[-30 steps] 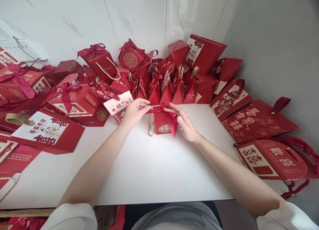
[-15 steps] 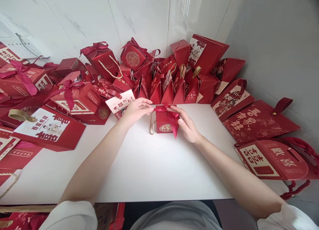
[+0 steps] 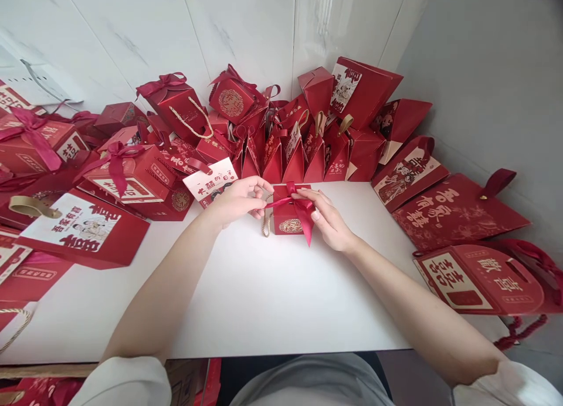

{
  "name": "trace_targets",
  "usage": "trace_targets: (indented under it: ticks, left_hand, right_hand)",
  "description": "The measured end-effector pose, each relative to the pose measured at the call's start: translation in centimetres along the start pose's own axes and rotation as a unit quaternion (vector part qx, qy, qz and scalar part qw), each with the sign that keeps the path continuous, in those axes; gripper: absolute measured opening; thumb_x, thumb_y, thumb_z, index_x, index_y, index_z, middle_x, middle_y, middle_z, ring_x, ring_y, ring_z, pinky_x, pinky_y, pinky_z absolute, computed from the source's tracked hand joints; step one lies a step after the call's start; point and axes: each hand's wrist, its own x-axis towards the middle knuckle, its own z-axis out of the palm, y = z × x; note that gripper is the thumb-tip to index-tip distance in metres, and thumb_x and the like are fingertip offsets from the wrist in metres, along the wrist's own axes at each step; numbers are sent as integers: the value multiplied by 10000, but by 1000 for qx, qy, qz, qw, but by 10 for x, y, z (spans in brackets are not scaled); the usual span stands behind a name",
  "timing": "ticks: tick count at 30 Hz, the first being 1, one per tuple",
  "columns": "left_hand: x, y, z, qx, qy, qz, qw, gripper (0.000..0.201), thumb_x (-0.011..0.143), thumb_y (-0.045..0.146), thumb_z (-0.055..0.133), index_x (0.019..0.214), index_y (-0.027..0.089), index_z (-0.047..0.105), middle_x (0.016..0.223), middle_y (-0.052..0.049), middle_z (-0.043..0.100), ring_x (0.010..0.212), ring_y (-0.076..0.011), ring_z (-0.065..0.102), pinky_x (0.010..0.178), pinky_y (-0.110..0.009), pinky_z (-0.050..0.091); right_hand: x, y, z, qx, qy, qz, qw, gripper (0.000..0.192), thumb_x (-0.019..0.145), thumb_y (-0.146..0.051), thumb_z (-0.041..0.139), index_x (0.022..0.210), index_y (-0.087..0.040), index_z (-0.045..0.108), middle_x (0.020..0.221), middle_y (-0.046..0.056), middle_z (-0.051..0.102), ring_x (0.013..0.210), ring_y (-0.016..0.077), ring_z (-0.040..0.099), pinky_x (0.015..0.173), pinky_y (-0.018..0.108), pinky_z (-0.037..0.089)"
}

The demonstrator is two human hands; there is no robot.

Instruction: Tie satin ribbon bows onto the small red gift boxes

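Note:
A small red gift box point(image 3: 285, 225) with a round gold emblem stands on the white table point(image 3: 264, 300) in front of me. A dark red satin ribbon point(image 3: 305, 224) is tied in a bow on its top, and one tail hangs down the front. At the box's left, my left hand point(image 3: 241, 202) pinches a ribbon end between thumb and fingertips. My right hand point(image 3: 329, 219) holds the bow at the box's right, its fingers over the top and the thumb lower down. A twisted gold cord point(image 3: 265, 225) hangs at the box's left side.
Several red gift boxes point(image 3: 272, 159) stand along the tiled wall. More boxes point(image 3: 123, 177) are piled at the left. Flatter red boxes point(image 3: 457, 212) lean at the right. A white-labelled box point(image 3: 211, 180) stands just behind my left hand.
My left hand's fingers have curled more around the ribbon end, which now slants down slightly to the left. The right hand and the box hold nearly the same place.

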Motion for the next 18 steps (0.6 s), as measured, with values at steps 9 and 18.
trace_targets:
  ticks: [9, 18]
  left_hand:
    - [-4, -3, 2, 144, -66, 24, 987, 232, 759, 131, 538, 954, 216, 629, 717, 49, 367, 580, -87, 549, 603, -252, 530]
    - [-20, 11, -4, 293, -109, -40, 949, 363, 761, 192, 521, 1107, 281, 588, 731, 19, 543, 612, -156, 588, 501, -235, 396]
  right_hand:
    - [-2, 3, 1, -13, -12, -7, 1000, 458, 1037, -498, 300, 1451, -332, 406, 1463, 22, 493, 1421, 266, 333, 1198, 549, 185]
    - [-1, 1, 0, -6, -14, -17, 1000, 460, 1038, -477, 317, 1456, -306, 410, 1476, 30, 476, 1439, 257, 299, 1185, 504, 260]
